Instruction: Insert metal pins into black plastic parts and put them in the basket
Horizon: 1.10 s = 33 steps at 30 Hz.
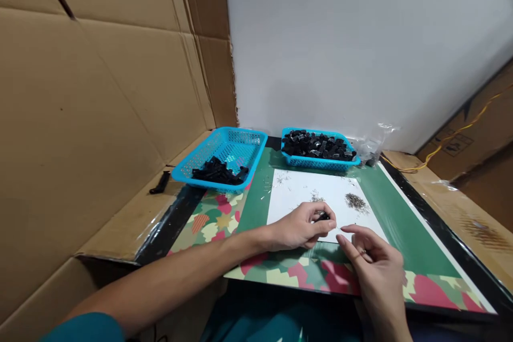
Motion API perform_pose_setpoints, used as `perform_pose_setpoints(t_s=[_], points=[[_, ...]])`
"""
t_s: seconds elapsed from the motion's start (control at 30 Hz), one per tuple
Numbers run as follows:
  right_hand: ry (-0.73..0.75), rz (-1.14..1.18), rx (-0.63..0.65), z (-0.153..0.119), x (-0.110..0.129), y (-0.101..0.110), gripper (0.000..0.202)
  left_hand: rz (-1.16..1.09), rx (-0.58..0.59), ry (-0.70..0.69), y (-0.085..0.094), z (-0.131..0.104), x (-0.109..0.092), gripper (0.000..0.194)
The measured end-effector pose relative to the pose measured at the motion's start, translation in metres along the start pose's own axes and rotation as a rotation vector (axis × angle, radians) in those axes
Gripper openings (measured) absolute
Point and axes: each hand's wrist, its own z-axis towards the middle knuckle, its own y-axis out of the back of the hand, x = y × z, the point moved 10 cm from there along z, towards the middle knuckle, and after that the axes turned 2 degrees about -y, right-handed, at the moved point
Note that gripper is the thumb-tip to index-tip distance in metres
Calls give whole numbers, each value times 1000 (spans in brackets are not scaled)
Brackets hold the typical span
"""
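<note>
My left hand [300,225] is closed around a small black plastic piece [321,217], most of it hidden by the fingers. Just to its right, my right hand [374,256] has thumb and forefinger brought together in a pinch. Whatever lies between those fingertips is too small to make out. Both hands are over the near edge of a white sheet [294,192]. On that sheet, beyond the hands, lie a dark pile of tiny metal parts [356,202] and a looser scatter of small metal bits [316,196].
Behind the sheet stands a blue basket [320,162] heaped with black pieces. A second blue basket [185,169], at left, holds fewer black parts. One black piece [160,183] lies on cardboard further left. A clear plastic bag [371,147] and yellow cord [436,152] are at right.
</note>
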Motion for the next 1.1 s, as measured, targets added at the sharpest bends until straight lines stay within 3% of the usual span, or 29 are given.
perform_pose_setpoints(t_s=[0.13,0.37,0.8,1.03,1.1], points=[[26,-31,-8,-1,-3,-3,32,59,2,14,0,-2,1,47],[-5,-50,-15,0,-5,-3,37,-48,22,47,-3,-1,1,50],[36,-23,18,2,12,-7,31,-19,46,13,-6,3,3,49],[35,16,-41,1,8,2,27,-37,54,8,-5,5,1,35],[27,22,-61,2,8,4,28,-80,54,3,-4,6,-1,42]])
